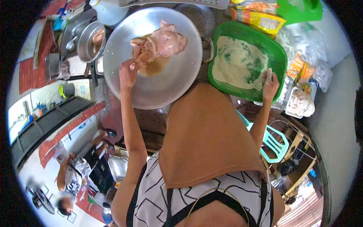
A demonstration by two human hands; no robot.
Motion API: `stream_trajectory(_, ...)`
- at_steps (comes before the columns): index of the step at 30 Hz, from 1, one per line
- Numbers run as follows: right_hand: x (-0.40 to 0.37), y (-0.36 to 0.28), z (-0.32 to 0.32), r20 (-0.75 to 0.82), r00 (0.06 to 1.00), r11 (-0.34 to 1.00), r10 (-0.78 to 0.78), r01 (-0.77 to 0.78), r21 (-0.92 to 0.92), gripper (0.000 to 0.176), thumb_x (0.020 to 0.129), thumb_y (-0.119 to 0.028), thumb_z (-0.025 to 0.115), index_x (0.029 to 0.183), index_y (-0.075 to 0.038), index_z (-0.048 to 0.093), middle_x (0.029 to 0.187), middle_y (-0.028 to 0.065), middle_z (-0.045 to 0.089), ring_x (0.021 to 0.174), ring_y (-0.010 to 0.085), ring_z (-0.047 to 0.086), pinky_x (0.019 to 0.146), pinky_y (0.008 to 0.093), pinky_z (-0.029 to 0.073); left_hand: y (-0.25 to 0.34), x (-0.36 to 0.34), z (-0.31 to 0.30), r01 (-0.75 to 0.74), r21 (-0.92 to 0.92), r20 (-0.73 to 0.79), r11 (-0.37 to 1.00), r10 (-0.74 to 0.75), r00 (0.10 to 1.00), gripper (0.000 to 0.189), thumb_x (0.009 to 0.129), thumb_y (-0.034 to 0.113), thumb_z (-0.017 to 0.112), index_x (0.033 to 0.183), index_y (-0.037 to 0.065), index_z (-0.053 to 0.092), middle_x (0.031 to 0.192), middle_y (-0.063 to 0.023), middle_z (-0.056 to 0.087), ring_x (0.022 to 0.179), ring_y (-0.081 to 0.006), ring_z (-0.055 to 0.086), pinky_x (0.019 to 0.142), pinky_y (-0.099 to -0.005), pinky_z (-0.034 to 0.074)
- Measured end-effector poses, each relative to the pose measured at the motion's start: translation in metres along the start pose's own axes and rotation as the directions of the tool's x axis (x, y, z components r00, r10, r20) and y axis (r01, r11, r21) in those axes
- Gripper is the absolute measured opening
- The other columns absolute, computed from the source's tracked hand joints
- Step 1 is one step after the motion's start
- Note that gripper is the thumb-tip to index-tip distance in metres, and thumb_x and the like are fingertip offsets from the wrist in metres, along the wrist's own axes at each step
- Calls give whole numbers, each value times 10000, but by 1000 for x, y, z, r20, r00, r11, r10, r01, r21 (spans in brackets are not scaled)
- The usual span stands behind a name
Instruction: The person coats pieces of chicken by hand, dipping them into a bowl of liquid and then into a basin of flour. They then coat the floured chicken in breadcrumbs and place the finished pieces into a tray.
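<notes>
A wide metal pan (174, 85) holds raw chicken (168, 41) lying in a brownish liquid. My left hand (129, 73) reaches over the pan's left side, its fingers closed on the near end of a chicken piece. To the right of the pan sits a green plastic basin (278, 62) with a layer of pale flour (234, 68), green showing through where it is thin. My right hand (270, 86) is at the basin's lower right side, over the flour. White powder coats its fingers, which are apart with nothing visible between them.
Yellow food packets (261, 22) and clear plastic bags (310, 41) lie behind and right of the basin. A tub with whitish contents (300, 102) stands at the right edge. A metal pot (90, 41) is at left. Another person (77, 174) is in the room at lower left.
</notes>
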State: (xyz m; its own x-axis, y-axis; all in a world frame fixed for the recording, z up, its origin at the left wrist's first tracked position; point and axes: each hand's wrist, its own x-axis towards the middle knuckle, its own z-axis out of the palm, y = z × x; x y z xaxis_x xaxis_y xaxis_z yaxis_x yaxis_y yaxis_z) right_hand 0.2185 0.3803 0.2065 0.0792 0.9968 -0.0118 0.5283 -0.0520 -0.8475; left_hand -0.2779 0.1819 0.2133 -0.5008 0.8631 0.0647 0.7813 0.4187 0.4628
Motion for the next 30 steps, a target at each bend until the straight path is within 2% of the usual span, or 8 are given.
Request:
stream_trajectory(1,2,-1,0,7,1000,999,-9,9,52,367,944,-310,528,771,3,611,673,27,564,594,94,471,548,241,391,14,0,-8,152,-186,57,971,-144,988,304,792,249,691,945,-8,642,889,-125,657,816,-287,615,780,-343,469)
stream_trajectory(6,13,-2,-2,60,998,997,-12,7,71,344,940,-300,536,846,19,625,719,32,592,629,97,524,583,240,432,-7,-5,10,271,-435,128,859,-238,963,239,829,187,656,997,20,629,835,-112,658,773,-191,625,707,-324,478)
stream_trajectory(12,30,17,3,136,991,984,-5,-19,177,317,941,-280,533,890,15,636,740,39,609,634,95,542,581,240,444,-23,-10,26,397,-215,302,893,-325,896,307,786,192,656,1042,25,624,863,-119,669,788,-168,625,717,-315,486)
stream_trajectory(18,33,19,4,177,982,985,-58,28,168,306,940,-270,532,890,7,653,730,36,611,625,94,539,555,247,434,-29,1,48,253,106,220,962,-270,937,423,776,306,613,1108,44,606,916,-189,662,890,-329,646,781,-391,493)
stream_trajectory(24,32,15,4,182,983,985,-38,6,175,306,938,-271,537,890,6,659,733,39,617,625,93,542,556,244,432,6,17,43,357,233,180,905,-400,899,353,852,309,524,880,-15,662,790,-190,668,774,-362,651,701,-417,496)
stream_trajectory(26,32,14,4,179,983,984,-36,3,180,307,937,-272,538,890,6,660,736,41,620,625,93,542,556,243,433,-32,22,61,350,14,39,937,-350,936,322,847,272,513,871,-8,671,762,-185,666,724,-287,666,638,-406,497)
stream_trajectory(29,32,14,5,166,986,975,-1,-36,218,305,939,-264,538,886,11,659,730,41,616,621,94,541,559,240,434,-53,25,58,373,-492,127,787,-360,924,294,840,249,513,858,4,675,719,-152,658,657,-193,639,585,-362,485)
stream_trajectory(30,33,16,5,168,985,978,-31,-5,210,306,941,-262,535,885,13,658,725,40,613,620,92,537,558,240,431,-44,25,52,374,-490,126,787,-361,924,294,840,249,513,858,4,675,719,-152,658,657,-193,639,585,-362,485)
